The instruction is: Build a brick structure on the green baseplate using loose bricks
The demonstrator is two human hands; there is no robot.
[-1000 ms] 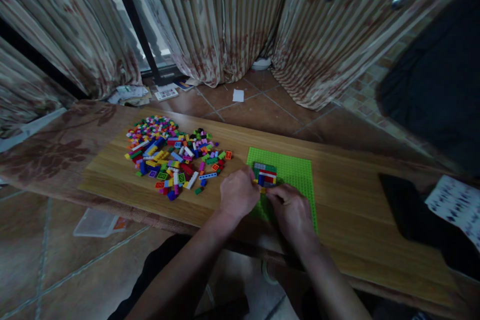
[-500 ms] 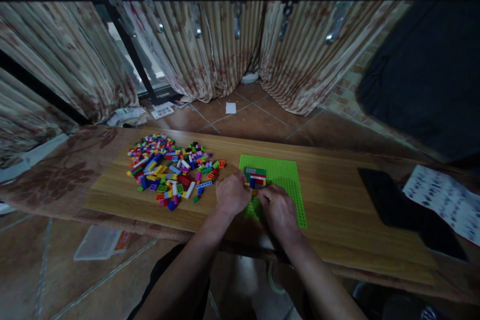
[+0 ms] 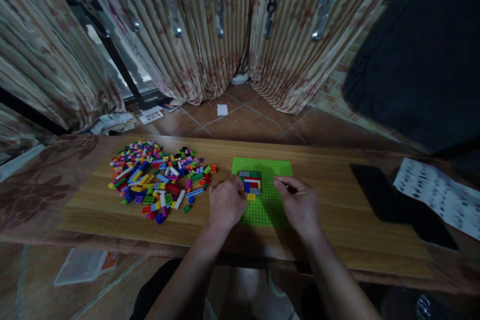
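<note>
The right hand [image 3: 300, 203], its thumb and index finger drawn close, hovers over the right part of a square, bright-green studded plastic baseplate [image 3: 275, 169]; whether a brick sits between the fingertips cannot be told. The left hand [image 3: 228, 202] curls at the baseplate's left edge, its fingers against or just beside a low, multicoloured assembly of plastic bricks [image 3: 252, 185]; its grasp is hidden. The assembly lies near the far-left corner of the baseplate, between the hands: right of the left fingers, the nearer, and left of the right fingertips, clearly apart from these. Its visible rows run left to right. Toward the far-left corner of the wood-grain board [image 3: 330, 210] spreads a heap of loose, mixed-colour plastic bricks [image 3: 161, 178]; beyond hang striped, floral fabric curtains [image 3: 202, 50].
</note>
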